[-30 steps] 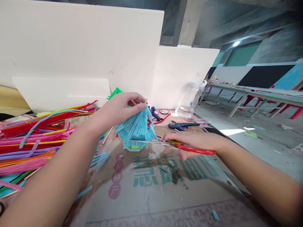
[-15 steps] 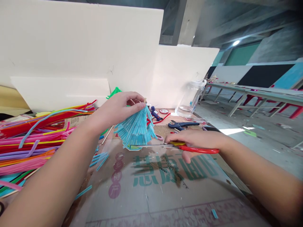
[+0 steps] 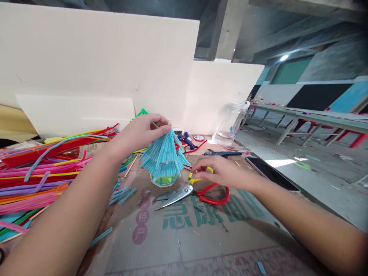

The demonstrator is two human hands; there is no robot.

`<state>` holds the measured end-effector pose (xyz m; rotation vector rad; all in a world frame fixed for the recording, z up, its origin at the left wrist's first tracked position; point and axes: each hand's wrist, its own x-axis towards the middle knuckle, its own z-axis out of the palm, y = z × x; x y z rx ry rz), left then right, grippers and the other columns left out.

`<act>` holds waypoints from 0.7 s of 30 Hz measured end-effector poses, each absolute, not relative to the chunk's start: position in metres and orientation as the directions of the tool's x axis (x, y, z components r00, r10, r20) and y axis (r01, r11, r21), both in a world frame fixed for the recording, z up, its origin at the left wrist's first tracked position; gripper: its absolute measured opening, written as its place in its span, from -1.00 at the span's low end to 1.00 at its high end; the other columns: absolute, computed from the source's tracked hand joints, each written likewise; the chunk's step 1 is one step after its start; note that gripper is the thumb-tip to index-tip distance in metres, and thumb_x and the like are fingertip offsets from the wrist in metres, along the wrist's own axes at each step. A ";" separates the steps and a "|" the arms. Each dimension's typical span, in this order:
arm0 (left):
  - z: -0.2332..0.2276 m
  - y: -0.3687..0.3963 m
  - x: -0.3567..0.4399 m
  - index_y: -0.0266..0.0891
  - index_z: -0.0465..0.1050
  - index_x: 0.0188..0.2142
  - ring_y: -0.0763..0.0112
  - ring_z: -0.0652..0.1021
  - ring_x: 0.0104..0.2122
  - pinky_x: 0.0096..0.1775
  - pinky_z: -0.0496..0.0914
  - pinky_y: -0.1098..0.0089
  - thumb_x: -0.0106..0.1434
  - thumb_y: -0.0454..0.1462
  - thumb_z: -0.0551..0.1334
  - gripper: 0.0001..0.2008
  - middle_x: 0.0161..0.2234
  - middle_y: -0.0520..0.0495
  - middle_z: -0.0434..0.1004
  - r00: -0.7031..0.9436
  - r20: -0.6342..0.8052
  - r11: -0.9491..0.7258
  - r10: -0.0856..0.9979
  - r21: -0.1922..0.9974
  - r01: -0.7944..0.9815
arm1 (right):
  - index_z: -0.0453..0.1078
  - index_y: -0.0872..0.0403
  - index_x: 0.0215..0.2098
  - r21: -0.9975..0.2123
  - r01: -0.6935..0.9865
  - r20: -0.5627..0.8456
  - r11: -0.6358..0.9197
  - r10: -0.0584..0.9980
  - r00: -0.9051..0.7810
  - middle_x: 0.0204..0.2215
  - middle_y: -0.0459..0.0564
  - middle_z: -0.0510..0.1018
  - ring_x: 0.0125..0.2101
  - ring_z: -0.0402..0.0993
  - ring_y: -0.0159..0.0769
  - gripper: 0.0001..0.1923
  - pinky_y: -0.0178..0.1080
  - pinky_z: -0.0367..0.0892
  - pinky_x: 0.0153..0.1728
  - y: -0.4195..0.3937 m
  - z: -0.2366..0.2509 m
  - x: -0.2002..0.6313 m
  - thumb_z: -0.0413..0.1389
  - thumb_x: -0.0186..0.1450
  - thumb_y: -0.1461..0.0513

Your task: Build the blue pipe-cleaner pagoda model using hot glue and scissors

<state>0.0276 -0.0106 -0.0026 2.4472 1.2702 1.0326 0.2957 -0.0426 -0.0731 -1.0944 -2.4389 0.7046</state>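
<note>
Two hands at work over a printed cardboard sheet (image 3: pixel 201 230): left hand (image 3: pixel 142 132) pinching the peak of a blue pipe-cleaner cone (image 3: pixel 163 157), fingers closed on its tip, cone upright with its axis vertical and its green base resting on the sheet. Right hand (image 3: pixel 222 172) just right of the cone, fingers loosely curled and holding nothing, hovering over the red handles of the scissors (image 3: pixel 195 193). Scissors lying flat, blades slightly parted, tips pointing left and toward the viewer, just in front of the cone's base; nearer the right hand by far.
</note>
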 end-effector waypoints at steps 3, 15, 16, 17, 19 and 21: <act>-0.001 -0.012 0.028 -0.21 0.53 -0.16 0.33 0.54 -0.28 -0.23 0.37 0.36 0.27 -0.05 0.15 -0.66 -0.24 -0.05 0.61 0.398 0.490 -0.617 0.776 0.456 0.641 | 0.51 0.10 -0.16 -0.950 0.251 0.063 0.188 0.898 -0.436 -0.63 -0.17 0.40 -0.62 0.28 -0.45 -0.62 -0.35 0.23 -0.54 -0.055 -0.082 0.272 0.15 0.28 -0.02; 0.004 -0.019 0.031 -0.22 0.53 -0.17 0.32 0.54 -0.27 -0.20 0.39 0.36 0.27 -0.06 0.14 -0.66 -0.25 -0.04 0.61 0.421 0.483 -0.625 0.768 0.424 0.655 | 0.41 0.10 -0.36 -0.930 -0.317 -0.044 -0.184 0.915 -0.402 -0.73 -0.23 0.42 -0.74 0.23 -0.51 -0.69 -0.35 0.37 -0.61 -0.077 -0.089 0.200 0.34 0.10 0.08; 0.004 -0.019 0.031 -0.22 0.53 -0.18 0.33 0.54 -0.27 -0.20 0.39 0.36 0.27 -0.05 0.14 -0.66 -0.25 -0.04 0.60 0.426 0.484 -0.631 0.765 0.424 0.650 | 0.38 0.09 -0.41 -0.929 -0.325 -0.038 -0.177 0.920 -0.391 -0.72 -0.23 0.42 -0.74 0.24 -0.51 -0.68 -0.35 0.38 -0.61 -0.076 -0.089 0.197 0.34 0.10 0.07; 0.005 -0.019 0.031 -0.22 0.53 -0.18 0.33 0.54 -0.27 -0.20 0.38 0.36 0.27 -0.04 0.14 -0.66 -0.25 -0.04 0.60 0.432 0.482 -0.635 0.762 0.426 0.645 | 0.36 0.09 -0.45 -0.930 -0.325 -0.035 -0.169 0.924 -0.380 -0.72 -0.23 0.42 -0.74 0.24 -0.51 -0.67 -0.35 0.37 -0.61 -0.076 -0.091 0.194 0.34 0.09 0.06; 0.004 -0.019 0.030 -0.21 0.53 -0.18 0.34 0.53 -0.28 -0.21 0.38 0.37 0.27 -0.03 0.14 -0.66 -0.25 -0.03 0.59 0.444 0.484 -0.646 0.754 0.425 0.634 | 0.36 0.09 -0.46 -0.937 -0.313 -0.031 -0.151 0.934 -0.357 -0.73 -0.25 0.40 -0.76 0.22 -0.52 -0.65 -0.36 0.35 -0.64 -0.075 -0.093 0.192 0.34 0.09 0.04; 0.004 -0.018 0.030 -0.21 0.52 -0.19 0.35 0.53 -0.29 -0.22 0.38 0.37 0.28 -0.04 0.14 -0.66 -0.27 -0.02 0.59 0.453 0.487 -0.655 0.747 0.422 0.627 | 0.39 0.09 -0.41 -0.955 -0.264 -0.032 -0.138 0.928 -0.370 -0.74 -0.25 0.40 -0.77 0.20 -0.52 -0.66 -0.38 0.30 -0.67 -0.075 -0.096 0.192 0.32 0.10 0.02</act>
